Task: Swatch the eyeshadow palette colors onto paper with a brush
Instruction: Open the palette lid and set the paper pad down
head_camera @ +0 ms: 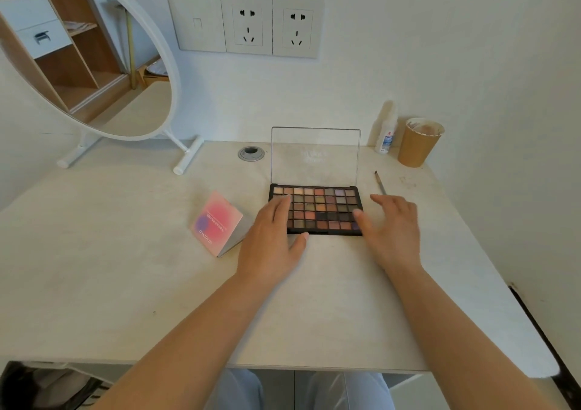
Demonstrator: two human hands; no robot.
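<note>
Hands (271, 246) (391, 230) flank palette (317, 210); desk (94, 268) edge near.

My pale desk (125, 284) carries the open eyeshadow palette (317, 210) under my fingertips. A pink booklet (217, 222) lies just left of my left hand (270, 246). Beyond my right hand (393, 230) are a brush (379, 182), paper cup (419, 142) and small bottle (387, 136); the mirror (94, 54) stands far left.

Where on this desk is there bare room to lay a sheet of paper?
Bare stretch left of the pink booklet, in front of the mirror. Also along the near edge of the desk, below both forearms. Crowded: back right, with palette, brush, bottle and cup.
</note>
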